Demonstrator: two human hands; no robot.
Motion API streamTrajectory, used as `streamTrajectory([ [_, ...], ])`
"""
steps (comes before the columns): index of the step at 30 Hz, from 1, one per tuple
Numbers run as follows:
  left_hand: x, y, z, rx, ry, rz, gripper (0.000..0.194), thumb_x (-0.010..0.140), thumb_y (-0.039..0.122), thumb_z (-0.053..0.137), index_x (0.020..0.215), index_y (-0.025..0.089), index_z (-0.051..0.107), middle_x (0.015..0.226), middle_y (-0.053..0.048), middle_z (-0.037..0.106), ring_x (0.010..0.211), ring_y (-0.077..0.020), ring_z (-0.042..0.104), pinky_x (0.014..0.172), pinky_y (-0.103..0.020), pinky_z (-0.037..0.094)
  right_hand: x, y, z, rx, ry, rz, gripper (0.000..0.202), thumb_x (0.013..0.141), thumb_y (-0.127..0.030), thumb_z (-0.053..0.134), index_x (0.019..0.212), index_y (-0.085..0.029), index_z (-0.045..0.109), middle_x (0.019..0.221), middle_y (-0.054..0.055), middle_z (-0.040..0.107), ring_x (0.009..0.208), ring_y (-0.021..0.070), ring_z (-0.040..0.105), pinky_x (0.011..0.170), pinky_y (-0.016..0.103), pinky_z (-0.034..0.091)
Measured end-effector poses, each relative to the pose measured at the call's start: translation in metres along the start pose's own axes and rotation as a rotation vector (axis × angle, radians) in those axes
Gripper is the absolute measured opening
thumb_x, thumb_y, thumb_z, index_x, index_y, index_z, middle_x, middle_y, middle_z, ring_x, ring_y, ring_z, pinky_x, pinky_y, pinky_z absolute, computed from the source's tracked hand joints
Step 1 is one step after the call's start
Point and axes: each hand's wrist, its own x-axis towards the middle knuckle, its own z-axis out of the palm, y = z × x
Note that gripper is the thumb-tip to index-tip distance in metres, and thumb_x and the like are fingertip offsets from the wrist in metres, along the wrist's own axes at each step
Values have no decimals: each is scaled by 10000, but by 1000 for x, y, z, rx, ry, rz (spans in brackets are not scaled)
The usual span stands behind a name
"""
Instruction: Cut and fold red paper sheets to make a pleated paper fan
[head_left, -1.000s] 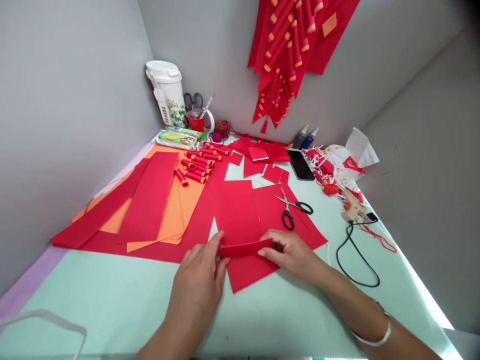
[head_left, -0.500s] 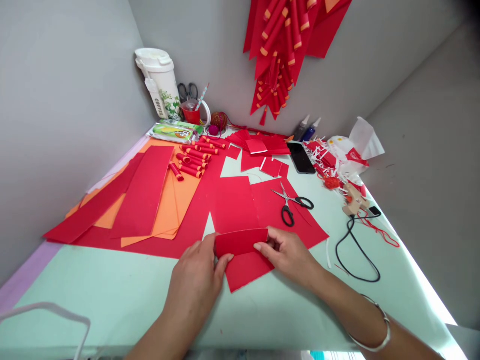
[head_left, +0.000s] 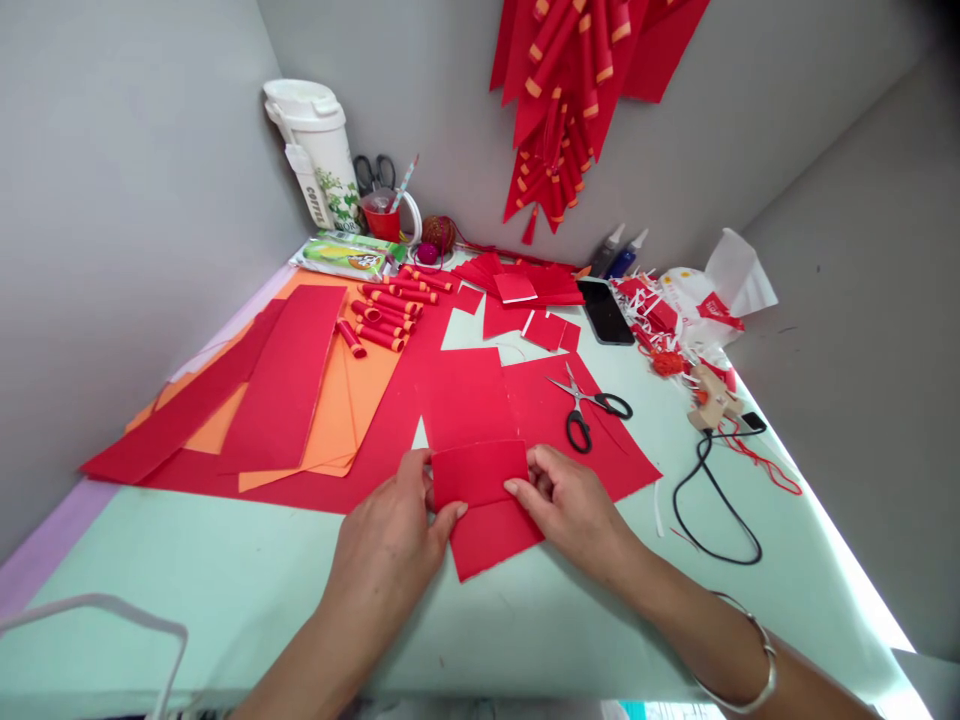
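Observation:
A creased piece of red paper (head_left: pixel 484 475) is held between both hands above the table's front part, its upper flap standing tilted along a crosswise fold. My left hand (head_left: pixel 394 530) pinches its left edge, thumb on the near face. At the right edge, my right hand (head_left: pixel 574 500) grips it with thumb in front and fingers curled behind. Just beyond lies a larger sheet of red paper (head_left: pixel 465 395). Scissors (head_left: pixel 589 405) with black handles rest partly open on red paper to the right of it.
Small red paper rolls (head_left: pixel 386 310) with orange ends lie at the back left, near orange sheets (head_left: pixel 349 400) and red strips (head_left: pixel 285 380). A phone (head_left: pixel 606 312), a black cable (head_left: pixel 705 500) and a wooden block (head_left: pixel 712 400) are on the right. A white tumbler (head_left: pixel 319 150) stands at the back.
The upper flap of the held red paper has tipped back away from me, so more of its face shows. Both hands keep their grip. The view has shifted slightly.

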Motion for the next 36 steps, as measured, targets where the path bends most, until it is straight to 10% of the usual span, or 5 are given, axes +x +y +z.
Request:
streamTrajectory([
  [11,-2,1,3,-1,72,45,381,888,388,525,1202,186,449,858,-26,677,797,-256,680,594,-315,403,-1,4,2,-57,17,-9,163,880,-286,547,778,-215,441,698,-31,506,622,145,486,572,266,380],
  [21,-3,-1,10,-30,229,56,418,869,383,589,1198,177,433,902,-26,642,758,-235,671,573,-307,453,-8,11,8,-197,177,-139,554,913,-285,545,1430,-187,372,1054,114,558,881,238,613,704,368,541],
  [26,-13,-3,20,58,439,354,95,908,260,554,947,178,583,924,-79,653,846,-242,635,714,-355,498,-14,7,12,-393,221,-237,355,937,-250,530,1282,-168,553,1067,132,549,865,241,608,661,350,545],
  [30,-25,-5,32,115,543,677,218,935,152,481,1070,162,652,1100,-96,721,1027,-244,650,881,-395,485,-14,8,15,-495,246,-408,216,960,-175,490,1060,-164,681,948,107,607,840,226,573,703,337,522],
  [36,-31,-6,45,243,498,725,344,953,260,474,1170,63,654,1248,-150,674,1133,-264,636,987,-420,457,-17,11,14,-537,179,-622,270,953,-94,453,1098,-134,678,969,116,668,864,227,570,790,366,507],
])
